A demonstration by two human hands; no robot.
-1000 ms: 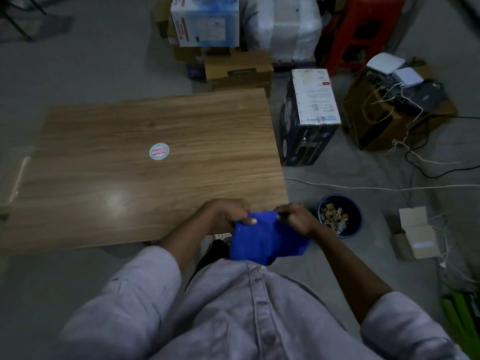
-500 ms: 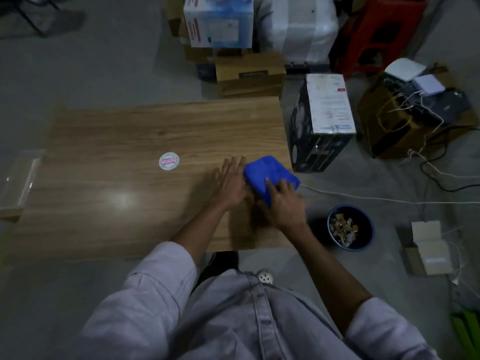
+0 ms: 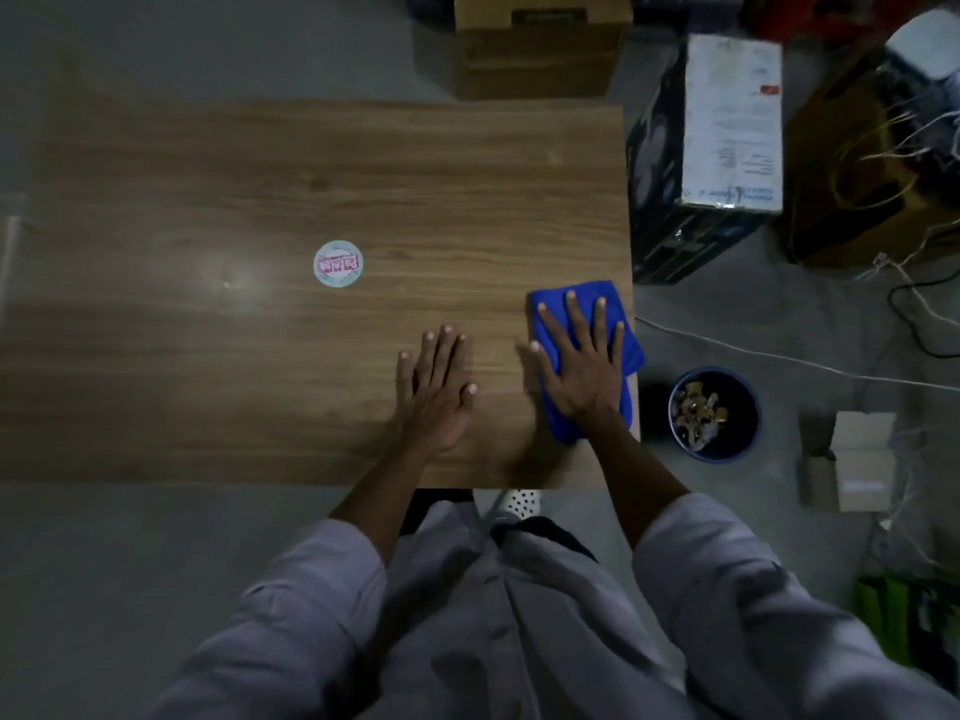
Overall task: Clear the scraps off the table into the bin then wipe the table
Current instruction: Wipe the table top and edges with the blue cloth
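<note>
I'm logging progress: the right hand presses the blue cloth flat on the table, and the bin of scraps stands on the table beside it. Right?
Not quite. The head view shows the bin on the floor beside the table, not on it. The right hand does press the blue cloth flat on the table.

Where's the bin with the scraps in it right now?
In the head view, the round dark-blue bin stands on the floor at the person's right, just off the wooden table, beside the right hand pressing the blue cloth.
</note>
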